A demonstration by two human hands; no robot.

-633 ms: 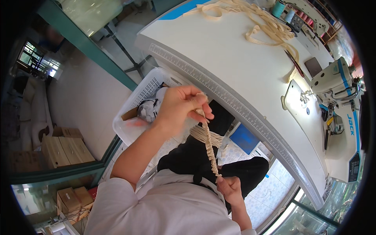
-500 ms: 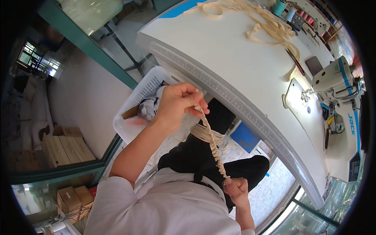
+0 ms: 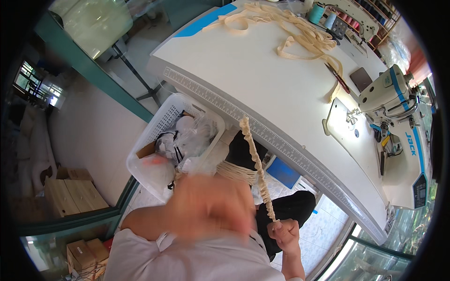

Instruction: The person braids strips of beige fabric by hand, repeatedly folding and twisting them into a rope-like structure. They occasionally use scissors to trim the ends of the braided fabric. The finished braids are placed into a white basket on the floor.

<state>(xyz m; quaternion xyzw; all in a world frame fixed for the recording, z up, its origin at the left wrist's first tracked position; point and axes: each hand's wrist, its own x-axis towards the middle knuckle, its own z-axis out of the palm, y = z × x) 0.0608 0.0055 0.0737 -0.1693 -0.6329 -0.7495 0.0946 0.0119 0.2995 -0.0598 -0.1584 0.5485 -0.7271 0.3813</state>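
A cream, scrunched-up fabric strip [image 3: 260, 175] rises from my right hand [image 3: 285, 234], whose thumb and fingers are closed on its lower end. Its upper end is loose and reaches the table's ruler edge in the head view. Smeared by motion, my left hand [image 3: 213, 206] is in front of my lap, apart from the strip; its fingers cannot be made out. A bundle of cream strips [image 3: 236, 172] lies across my black-trousered leg, near my left hand.
A white table [image 3: 225, 61] has a ruler along its near edge. On it lie a heap of cream tape [image 3: 304, 40], dark scissors [image 3: 337, 77], a phone [image 3: 361, 79] and a sewing machine [image 3: 393, 93]. A white basket [image 3: 140, 140] holding plastic bags stands at left.
My left hand has let go of the strip's upper end and moved down toward my body. My right hand keeps its hold; the view has shifted slightly.
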